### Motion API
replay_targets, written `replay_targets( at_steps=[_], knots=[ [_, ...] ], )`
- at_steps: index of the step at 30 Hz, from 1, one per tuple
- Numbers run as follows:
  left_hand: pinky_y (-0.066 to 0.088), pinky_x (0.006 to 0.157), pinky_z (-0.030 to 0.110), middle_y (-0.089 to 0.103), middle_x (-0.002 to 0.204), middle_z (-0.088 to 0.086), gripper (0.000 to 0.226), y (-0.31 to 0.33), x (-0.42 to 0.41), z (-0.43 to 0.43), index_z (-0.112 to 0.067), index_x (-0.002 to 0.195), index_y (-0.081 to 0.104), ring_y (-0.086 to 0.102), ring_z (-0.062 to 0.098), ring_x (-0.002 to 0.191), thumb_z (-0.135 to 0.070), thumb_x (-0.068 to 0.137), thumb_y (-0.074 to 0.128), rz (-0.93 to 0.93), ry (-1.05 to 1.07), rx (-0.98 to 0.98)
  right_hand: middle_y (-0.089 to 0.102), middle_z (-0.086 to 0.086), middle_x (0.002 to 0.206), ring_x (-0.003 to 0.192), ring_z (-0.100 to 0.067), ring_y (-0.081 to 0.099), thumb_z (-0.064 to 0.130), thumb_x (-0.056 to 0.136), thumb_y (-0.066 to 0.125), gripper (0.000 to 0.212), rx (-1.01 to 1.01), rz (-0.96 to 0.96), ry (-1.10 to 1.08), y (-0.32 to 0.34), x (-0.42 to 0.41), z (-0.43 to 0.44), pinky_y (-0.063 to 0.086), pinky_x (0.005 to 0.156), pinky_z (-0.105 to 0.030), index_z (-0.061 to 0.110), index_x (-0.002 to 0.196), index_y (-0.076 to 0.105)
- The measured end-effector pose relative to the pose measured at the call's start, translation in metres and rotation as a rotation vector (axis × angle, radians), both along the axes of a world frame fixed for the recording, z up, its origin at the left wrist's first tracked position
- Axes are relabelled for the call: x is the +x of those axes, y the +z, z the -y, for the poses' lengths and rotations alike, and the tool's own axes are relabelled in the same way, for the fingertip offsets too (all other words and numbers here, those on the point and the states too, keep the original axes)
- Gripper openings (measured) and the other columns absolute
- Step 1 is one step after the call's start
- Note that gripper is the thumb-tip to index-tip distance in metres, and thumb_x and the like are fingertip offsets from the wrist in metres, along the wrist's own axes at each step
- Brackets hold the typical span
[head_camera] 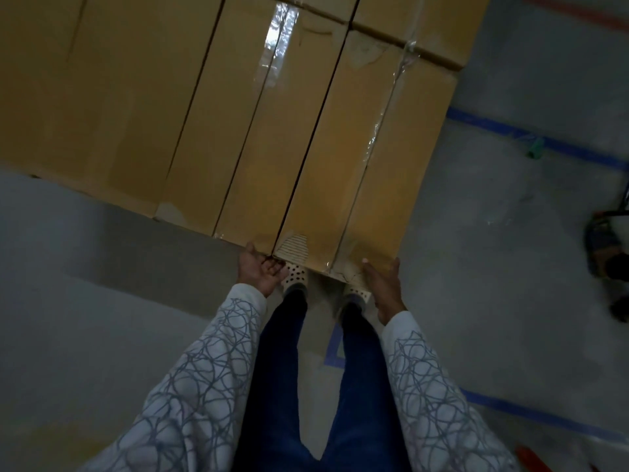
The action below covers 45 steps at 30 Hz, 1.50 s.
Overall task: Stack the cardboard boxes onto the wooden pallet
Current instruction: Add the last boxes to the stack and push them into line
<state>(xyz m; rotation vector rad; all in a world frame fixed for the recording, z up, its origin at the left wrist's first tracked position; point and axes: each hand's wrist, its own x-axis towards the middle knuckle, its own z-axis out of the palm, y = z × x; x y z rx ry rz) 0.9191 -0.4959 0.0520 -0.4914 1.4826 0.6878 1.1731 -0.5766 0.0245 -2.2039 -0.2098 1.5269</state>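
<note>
At the near end of the rightmost cardboard box [360, 148], the left hand [260, 270] curls under the edge, gripping it; the right hand [384, 287] touches the corner, fingers straight.

We see a grey concrete floor [102, 301] marked with tape. A blue tape line [503, 129] runs across it at the right, and a small green object [534, 148] lies on that line. A second blue line [531, 415] crosses lower down, and a blue taped corner [335, 349] shows nearer the middle. A red stripe [578, 11] lies at the top right. At the right edge stands a dark, blurred object [606, 247]; we cannot tell what it is. Something orange-red [534, 461] shows at the bottom right.
</note>
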Motion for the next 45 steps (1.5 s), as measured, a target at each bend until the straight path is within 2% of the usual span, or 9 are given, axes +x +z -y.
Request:
replay_targets(
  at_steps=[3, 6, 7, 10, 16, 27, 37, 42, 45],
  knots=[
    [0.045, 0.097, 0.045, 0.059, 0.097, 0.011, 0.073, 0.032, 0.012, 0.0, -0.004, 0.154, 0.032, 0.055, 0.028, 0.078, -0.056, 0.103, 0.036, -0.071, -0.105, -0.013, 0.052, -0.002, 0.15, 0.136, -0.029, 0.051, 0.051, 0.086, 0.079, 0.089, 0.009, 0.083, 0.225, 0.022, 0.006, 0.005, 0.041, 0.117, -0.044, 0.027, 0.159, 0.034],
    [0.036, 0.112, 0.044, 0.053, 0.146, 0.017, 0.06, 0.09, 0.031, 0.007, -0.006, 0.155, 0.033, 0.049, 0.037, 0.134, -0.043, 0.108, 0.035, -0.18, -0.27, 0.03, 0.046, -0.012, 0.155, 0.138, -0.033, 0.047, 0.05, 0.09, 0.073, 0.082, -0.019, 0.125, 0.501, 0.055, 0.011, 0.008, 0.038, 0.117, -0.041, 0.019, 0.158, 0.039],
    [0.038, 0.109, 0.041, 0.049, 0.148, 0.015, 0.057, 0.107, 0.035, 0.013, -0.005, 0.153, 0.037, 0.045, 0.035, 0.138, -0.041, 0.108, 0.038, -0.246, -0.341, 0.045, 0.045, -0.014, 0.156, 0.139, -0.035, 0.046, 0.051, 0.091, 0.071, 0.08, -0.02, 0.136, 0.576, 0.07, 0.012, 0.008, 0.038, 0.117, -0.04, 0.018, 0.157, 0.041],
    [0.041, 0.089, 0.033, 0.058, 0.134, 0.012, 0.051, 0.142, 0.038, 0.042, -0.003, 0.139, 0.054, 0.054, 0.03, 0.115, -0.039, 0.104, 0.051, -0.416, -0.607, 0.139, 0.038, -0.017, 0.159, 0.145, -0.037, 0.037, 0.05, 0.095, 0.067, 0.076, -0.006, 0.176, 0.731, 0.111, 0.017, 0.009, 0.033, 0.119, -0.041, 0.014, 0.157, 0.04],
    [0.039, 0.1, 0.033, 0.056, 0.144, 0.012, 0.056, 0.196, 0.029, 0.101, -0.018, 0.145, 0.052, 0.054, 0.033, 0.13, -0.05, 0.1, 0.055, -0.631, -1.056, 0.419, 0.034, -0.016, 0.164, 0.151, -0.034, 0.029, 0.051, 0.094, 0.067, 0.075, 0.132, 0.285, 1.056, 0.177, -0.005, -0.001, 0.028, 0.122, -0.04, 0.015, 0.155, 0.043],
    [0.035, 0.108, 0.033, 0.057, 0.144, 0.014, 0.046, 0.23, -0.039, 0.123, -0.017, 0.141, 0.06, 0.05, 0.032, 0.133, -0.042, 0.102, 0.054, -0.891, -1.027, 0.48, 0.027, -0.016, 0.166, 0.153, -0.035, 0.022, 0.048, 0.098, 0.064, 0.068, 0.29, 0.326, 1.492, 0.218, -0.113, -0.021, 0.027, 0.12, -0.041, 0.015, 0.154, 0.045],
    [0.024, 0.119, 0.046, 0.035, 0.162, 0.0, 0.064, 0.191, -0.225, 0.136, -0.029, 0.153, 0.04, 0.025, 0.026, 0.15, -0.061, 0.098, 0.045, -1.084, -1.258, 0.356, 0.029, -0.017, 0.163, 0.151, -0.037, 0.025, 0.051, 0.1, 0.057, 0.068, 0.245, 0.434, 1.658, 0.209, -0.309, -0.033, 0.032, 0.12, -0.047, 0.013, 0.154, 0.043],
    [0.028, 0.116, 0.046, 0.043, 0.157, 0.003, 0.063, 0.195, -0.311, 0.14, -0.027, 0.151, 0.045, 0.034, 0.028, 0.145, -0.06, 0.097, 0.047, -1.127, -1.295, 0.346, 0.04, -0.013, 0.158, 0.147, -0.034, 0.035, 0.049, 0.1, 0.057, 0.057, 0.242, 0.422, 1.821, 0.212, -0.395, -0.033, 0.033, 0.118, -0.044, 0.021, 0.149, 0.052],
    [0.045, 0.104, 0.036, 0.067, 0.132, 0.003, 0.047, 0.192, -0.346, 0.134, -0.024, 0.135, 0.064, 0.06, 0.025, 0.122, -0.049, 0.095, 0.062, -0.966, -1.011, 0.463, 0.057, -0.011, 0.148, 0.134, -0.03, 0.054, 0.04, 0.102, 0.06, 0.049, 0.221, 0.266, 1.804, 0.221, -0.433, -0.05, 0.045, 0.109, -0.037, 0.014, 0.143, 0.06]
  ],
)
